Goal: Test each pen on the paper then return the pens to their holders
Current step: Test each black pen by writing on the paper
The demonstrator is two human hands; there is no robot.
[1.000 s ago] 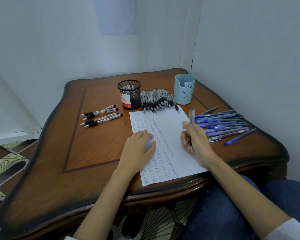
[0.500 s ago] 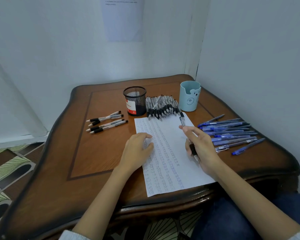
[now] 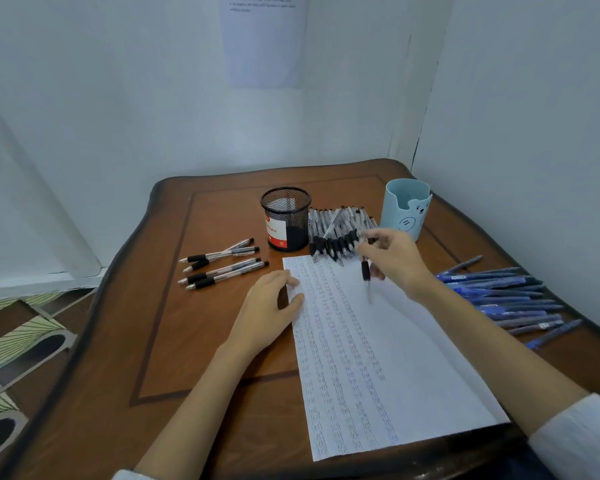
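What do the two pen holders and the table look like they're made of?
Black holder: metal wire mesh, see-through lattice. Blue holder: likely smooth matte plastic, printed bear face. Table: glossy varnished wood, visible grain and reflections.

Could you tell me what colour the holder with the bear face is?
The holder is pale blue, seen best in the head view.

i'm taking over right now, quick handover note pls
Left hand rests open on the left edge of the paper. Right hand pinches a black-grip pen in its fingers, tip down over the paper's far end.
A row of black pens lies between the mesh holder and the blue holder. Four black pens lie left and blue pens right.
Done: many rows of test marks.
Left: no pens show in either holder.
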